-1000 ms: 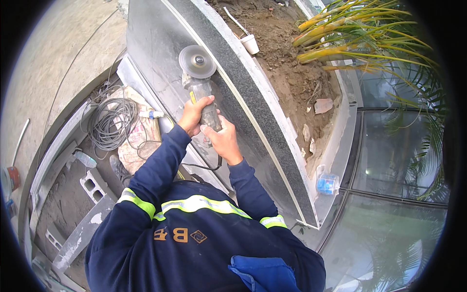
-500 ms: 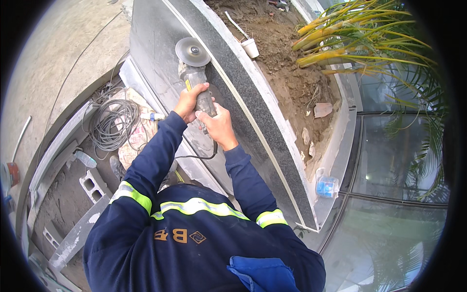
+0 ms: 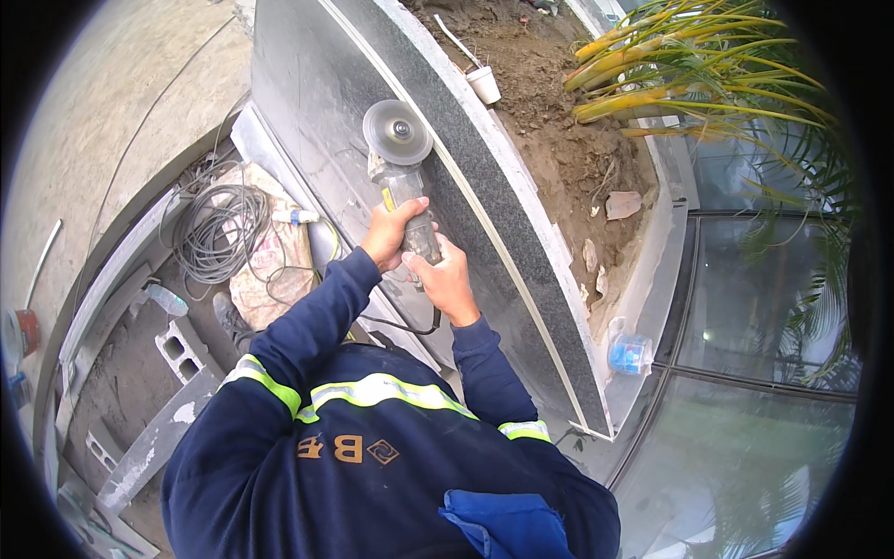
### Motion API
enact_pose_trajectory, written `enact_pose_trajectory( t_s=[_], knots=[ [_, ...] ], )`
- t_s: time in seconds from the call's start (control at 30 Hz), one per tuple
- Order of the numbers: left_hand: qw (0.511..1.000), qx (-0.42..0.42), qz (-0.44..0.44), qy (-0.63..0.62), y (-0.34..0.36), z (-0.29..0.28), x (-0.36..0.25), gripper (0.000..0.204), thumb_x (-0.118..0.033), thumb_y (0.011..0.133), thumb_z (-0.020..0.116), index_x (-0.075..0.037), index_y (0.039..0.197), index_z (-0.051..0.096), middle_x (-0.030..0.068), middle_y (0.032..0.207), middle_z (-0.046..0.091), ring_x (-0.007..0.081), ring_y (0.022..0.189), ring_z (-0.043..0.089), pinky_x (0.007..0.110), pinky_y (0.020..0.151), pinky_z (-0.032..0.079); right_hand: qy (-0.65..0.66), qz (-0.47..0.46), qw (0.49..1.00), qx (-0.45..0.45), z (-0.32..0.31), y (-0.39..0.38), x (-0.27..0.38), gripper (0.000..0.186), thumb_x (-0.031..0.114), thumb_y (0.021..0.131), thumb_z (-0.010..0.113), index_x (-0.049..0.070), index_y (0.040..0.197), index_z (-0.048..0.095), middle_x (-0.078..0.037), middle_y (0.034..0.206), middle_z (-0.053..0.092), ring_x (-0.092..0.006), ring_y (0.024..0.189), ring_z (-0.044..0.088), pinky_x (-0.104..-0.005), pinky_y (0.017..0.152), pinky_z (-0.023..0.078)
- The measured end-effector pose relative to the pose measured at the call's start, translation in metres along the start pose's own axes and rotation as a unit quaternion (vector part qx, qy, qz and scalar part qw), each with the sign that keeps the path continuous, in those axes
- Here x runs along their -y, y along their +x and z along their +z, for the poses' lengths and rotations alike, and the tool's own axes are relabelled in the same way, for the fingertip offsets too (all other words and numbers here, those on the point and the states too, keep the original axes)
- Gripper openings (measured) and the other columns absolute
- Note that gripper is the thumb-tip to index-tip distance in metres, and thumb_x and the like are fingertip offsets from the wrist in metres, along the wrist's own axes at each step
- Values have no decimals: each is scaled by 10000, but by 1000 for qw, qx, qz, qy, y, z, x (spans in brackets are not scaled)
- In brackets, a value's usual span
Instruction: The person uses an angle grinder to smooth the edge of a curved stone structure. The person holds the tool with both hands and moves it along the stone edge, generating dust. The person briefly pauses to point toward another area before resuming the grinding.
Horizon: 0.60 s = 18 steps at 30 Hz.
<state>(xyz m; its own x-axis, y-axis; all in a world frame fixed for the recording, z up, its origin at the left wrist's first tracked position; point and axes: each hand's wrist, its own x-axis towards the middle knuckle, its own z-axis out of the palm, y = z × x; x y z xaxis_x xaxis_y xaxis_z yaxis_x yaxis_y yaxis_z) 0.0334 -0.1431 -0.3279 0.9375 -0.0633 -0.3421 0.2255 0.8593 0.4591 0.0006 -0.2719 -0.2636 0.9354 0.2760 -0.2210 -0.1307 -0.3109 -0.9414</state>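
Both my hands hold an angle grinder [image 3: 405, 189], its round disc [image 3: 399, 132] lying beside the pale groove line [image 3: 447, 164] on the curved stone wall. My left hand [image 3: 394, 232] wraps round the body just behind the disc end. Farther back, my right hand [image 3: 445, 280] is closed round the tail of the tool. A dark cord [image 3: 402, 327] runs from the grinder's rear toward my left. The disc looks blurred, and I cannot tell whether its edge touches the stone [image 3: 332, 121].
A coil of grey cable [image 3: 221, 233] rests on a stained sack [image 3: 270, 279] at my left, near concrete blocks [image 3: 182, 348] and a plastic bottle [image 3: 166, 300]. Beyond the wall, soil [image 3: 549, 140] holds a white cup [image 3: 483, 85] and a palm [image 3: 643, 74]. A clear jug [image 3: 630, 355] stands by glass panels [image 3: 745, 307].
The grinder and both hands have shifted right and nearer to me along the groove line. My grip on the tool looks the same.
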Motion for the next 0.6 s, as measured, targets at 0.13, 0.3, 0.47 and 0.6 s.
enact_pose_trajectory(
  t_s=[0.13,0.3,0.47,0.6],
  knots=[
    [1000,4,-15,6,-10,2,14,255,-211,956,740,-21,1063,609,113,878,685,232,765,732,386,659,628,-15,16,1000,-6,-10,-17,-11,326,110,903,775,-43,1163,650,-47,865,691,-101,705,645,-285,632,536],
    [999,-9,-40,-5,-19,6,22,231,-156,919,783,-25,1034,631,79,855,666,222,719,721,376,621,606,-14,18,1000,-4,-16,-31,-17,406,120,909,774,-64,1241,632,-65,970,715,-109,770,686,-285,676,596],
    [1000,-1,-27,-7,-26,10,28,228,-159,921,780,-27,1030,629,78,847,663,221,712,717,372,612,598,25,30,999,-20,-12,-40,-12,336,130,899,777,-29,1163,643,-37,809,678,-100,662,630,-278,598,504],
    [999,-10,-41,-3,-25,12,20,233,-162,923,779,-30,1037,624,77,853,661,223,714,715,369,611,596,22,29,999,-15,-11,-36,-6,329,137,903,775,-22,1159,642,-38,815,679,-100,661,631,-276,594,505]
  ],
)
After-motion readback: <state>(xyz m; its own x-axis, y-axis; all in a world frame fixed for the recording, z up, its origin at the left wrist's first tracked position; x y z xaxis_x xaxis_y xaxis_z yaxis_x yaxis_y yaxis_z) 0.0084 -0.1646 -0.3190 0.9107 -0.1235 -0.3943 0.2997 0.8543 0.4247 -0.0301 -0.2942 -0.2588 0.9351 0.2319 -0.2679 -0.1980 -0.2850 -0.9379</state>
